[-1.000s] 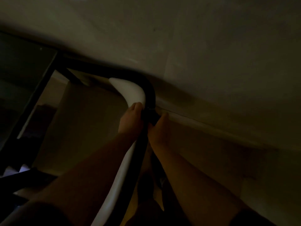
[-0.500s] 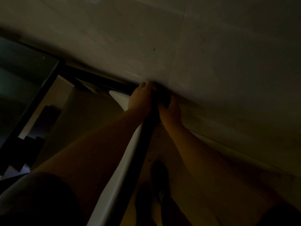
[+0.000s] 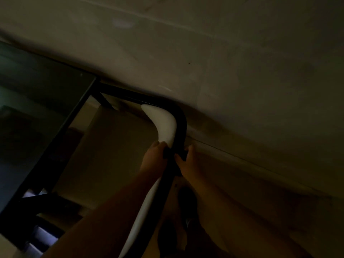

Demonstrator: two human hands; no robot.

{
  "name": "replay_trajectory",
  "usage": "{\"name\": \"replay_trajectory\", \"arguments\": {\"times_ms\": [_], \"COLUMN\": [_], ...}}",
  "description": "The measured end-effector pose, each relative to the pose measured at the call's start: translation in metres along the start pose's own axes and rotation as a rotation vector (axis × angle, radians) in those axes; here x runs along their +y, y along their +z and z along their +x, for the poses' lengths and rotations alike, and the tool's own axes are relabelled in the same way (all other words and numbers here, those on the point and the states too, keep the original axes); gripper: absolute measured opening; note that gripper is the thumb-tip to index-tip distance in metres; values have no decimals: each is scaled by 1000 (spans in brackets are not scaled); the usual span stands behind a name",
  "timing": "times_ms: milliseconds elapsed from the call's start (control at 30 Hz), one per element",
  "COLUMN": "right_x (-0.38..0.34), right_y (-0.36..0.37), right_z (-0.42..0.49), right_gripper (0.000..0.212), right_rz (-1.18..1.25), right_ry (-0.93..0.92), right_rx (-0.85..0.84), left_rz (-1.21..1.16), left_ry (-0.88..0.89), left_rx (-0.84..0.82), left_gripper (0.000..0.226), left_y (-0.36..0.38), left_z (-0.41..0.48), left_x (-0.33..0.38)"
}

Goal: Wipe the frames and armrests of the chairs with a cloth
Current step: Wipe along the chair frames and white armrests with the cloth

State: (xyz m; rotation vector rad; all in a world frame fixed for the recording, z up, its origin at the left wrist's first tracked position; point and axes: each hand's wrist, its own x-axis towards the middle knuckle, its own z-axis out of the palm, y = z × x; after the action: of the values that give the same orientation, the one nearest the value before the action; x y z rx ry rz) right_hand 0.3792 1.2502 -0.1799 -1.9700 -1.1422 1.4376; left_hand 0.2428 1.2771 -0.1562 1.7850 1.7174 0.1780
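Observation:
The room is very dim. A chair's black tube frame [image 3: 182,123] bends at the upper middle, with a white armrest [image 3: 164,123] lying along its inner side. Just below the bend, my left hand [image 3: 154,159] and my right hand [image 3: 187,163] clasp the tube from either side. Both are closed on a dark cloth [image 3: 167,153] wrapped around the frame. The cloth is hard to tell from the black tube. My forearms hide the lower armrest.
A dark glass tabletop [image 3: 37,108] with a black metal frame [image 3: 61,138] stands to the left. A pale wall [image 3: 242,62] runs close behind the chair, meeting the floor at a baseboard [image 3: 242,157]. My feet [image 3: 186,207] show dimly below the hands.
Half a second ago both hands were up at the bend of the frame. They have slid back down the tube with the cloth to just below the bend.

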Motion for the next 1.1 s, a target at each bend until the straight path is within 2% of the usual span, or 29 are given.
{"name": "replay_trajectory", "arguments": {"times_ms": [200,433,533,633,767,967,1100], "right_x": [37,67,76,86,88,75,72], "right_y": [46,96,118,130,133,114,96], "right_z": [-93,-189,-225,-245,-247,-199,-152], "right_gripper": [45,42,39,34,27,30,29], "right_rz": [13,-112,-135,-179,-158,-47,-23], "right_ry": [113,110,96,41,-34,-28,-17], "right_rx": [-103,-149,-170,-138,-39,114,113], "left_rz": [78,84,187,232,279,312,315], "left_ry": [-36,16,46,50,53,128,126], "left_rx": [-101,-108,-99,-91,-73,-11,0], "left_gripper": [10,21,29,24,19,21,29], "left_y": [12,23,27,34,33,29,28], "left_z": [-106,-208,-248,-271,-271,-218,-171], "left_x": [-51,-106,-133,-144,-142,-114,-94]}}
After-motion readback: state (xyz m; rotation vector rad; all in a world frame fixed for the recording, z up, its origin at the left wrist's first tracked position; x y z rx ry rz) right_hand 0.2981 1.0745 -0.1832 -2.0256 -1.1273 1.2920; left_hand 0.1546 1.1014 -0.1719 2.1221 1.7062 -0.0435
